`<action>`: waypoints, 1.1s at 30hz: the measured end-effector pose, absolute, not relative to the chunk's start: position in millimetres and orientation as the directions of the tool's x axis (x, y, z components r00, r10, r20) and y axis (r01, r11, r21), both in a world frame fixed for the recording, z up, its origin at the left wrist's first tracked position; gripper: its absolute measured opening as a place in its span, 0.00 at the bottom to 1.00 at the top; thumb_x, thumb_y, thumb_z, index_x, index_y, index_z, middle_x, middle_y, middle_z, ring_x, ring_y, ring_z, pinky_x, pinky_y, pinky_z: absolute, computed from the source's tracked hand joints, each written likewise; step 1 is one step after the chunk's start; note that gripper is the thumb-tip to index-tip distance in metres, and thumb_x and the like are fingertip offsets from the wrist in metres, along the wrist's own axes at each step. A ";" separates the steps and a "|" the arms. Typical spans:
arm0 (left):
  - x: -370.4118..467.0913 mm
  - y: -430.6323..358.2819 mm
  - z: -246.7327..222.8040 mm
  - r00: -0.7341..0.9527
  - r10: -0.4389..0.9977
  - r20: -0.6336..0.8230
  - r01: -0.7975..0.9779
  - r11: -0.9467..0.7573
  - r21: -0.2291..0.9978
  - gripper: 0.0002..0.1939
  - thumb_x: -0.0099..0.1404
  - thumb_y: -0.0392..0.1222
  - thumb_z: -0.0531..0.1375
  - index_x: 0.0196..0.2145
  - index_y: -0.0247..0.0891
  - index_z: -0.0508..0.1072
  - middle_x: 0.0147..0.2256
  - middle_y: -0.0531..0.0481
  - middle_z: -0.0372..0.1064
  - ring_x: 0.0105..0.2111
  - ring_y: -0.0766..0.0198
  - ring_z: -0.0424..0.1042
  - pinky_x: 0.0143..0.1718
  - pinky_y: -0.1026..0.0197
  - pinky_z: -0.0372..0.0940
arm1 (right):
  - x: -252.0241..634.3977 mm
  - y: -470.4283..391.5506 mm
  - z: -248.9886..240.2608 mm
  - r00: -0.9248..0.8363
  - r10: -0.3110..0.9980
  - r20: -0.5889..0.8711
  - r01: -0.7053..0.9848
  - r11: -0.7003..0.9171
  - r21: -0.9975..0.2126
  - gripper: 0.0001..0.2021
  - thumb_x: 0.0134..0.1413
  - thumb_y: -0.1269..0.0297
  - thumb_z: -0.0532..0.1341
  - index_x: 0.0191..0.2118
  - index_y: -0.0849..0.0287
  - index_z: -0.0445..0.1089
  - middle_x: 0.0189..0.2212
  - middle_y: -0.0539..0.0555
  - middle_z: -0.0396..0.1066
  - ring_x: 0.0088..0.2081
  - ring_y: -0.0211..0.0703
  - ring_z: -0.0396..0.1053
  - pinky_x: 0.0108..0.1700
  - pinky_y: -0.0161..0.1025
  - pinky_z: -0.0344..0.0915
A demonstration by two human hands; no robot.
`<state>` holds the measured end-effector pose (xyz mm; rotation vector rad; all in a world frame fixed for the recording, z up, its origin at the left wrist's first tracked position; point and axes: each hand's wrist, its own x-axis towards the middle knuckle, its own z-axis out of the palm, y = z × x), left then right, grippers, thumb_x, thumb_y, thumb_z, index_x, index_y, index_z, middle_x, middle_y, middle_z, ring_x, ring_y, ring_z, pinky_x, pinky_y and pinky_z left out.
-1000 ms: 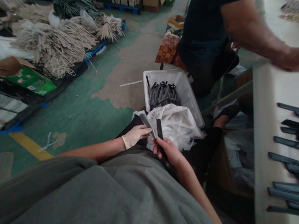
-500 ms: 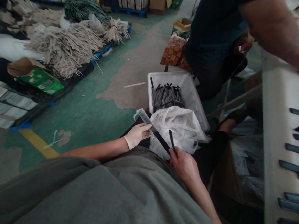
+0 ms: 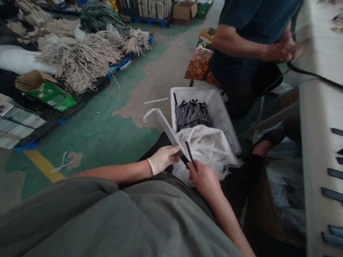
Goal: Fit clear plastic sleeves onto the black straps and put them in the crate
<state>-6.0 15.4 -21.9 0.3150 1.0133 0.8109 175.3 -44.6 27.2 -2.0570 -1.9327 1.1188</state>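
My left hand [image 3: 164,159], in a pale glove, pinches a long translucent plastic strip [image 3: 166,124] where it meets a black strap [image 3: 183,157]. The strip's far end bends over to the left, above the floor. My right hand [image 3: 205,179], bare, is closed on the black strap; a narrow black end [image 3: 190,150] sticks up from its fingers. Below both hands, a white plastic bag [image 3: 209,141] with pale strips in it rests by my lap. Whether the strip wraps round the strap or lies against it, I cannot tell.
A white bin [image 3: 221,104] holding a bundle of black straps [image 3: 192,114] stands ahead. To the right, black strap pieces [image 3: 340,195] lie on a pale table [image 3: 310,135]. A co-worker [image 3: 252,43] handles a black cord there. Cord bundles [image 3: 76,59] sit on pallets at left.
Both hands have come closer together, the left sliding along towards the right. More of the translucent strip now sticks out beyond my left hand. The co-worker's arm has drawn back from the table.
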 end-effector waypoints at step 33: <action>-12.8 23.7 -32.1 0.242 0.666 -0.706 -0.459 0.720 0.521 0.09 0.54 0.39 0.69 0.29 0.34 0.73 0.28 0.51 0.73 0.26 0.68 0.72 0.34 0.64 0.67 | 203.9 -90.4 29.4 0.042 0.895 -0.444 0.699 -0.344 -0.627 0.19 0.63 0.57 0.50 0.55 0.56 0.67 0.24 0.48 0.74 0.24 0.41 0.71 0.30 0.36 0.61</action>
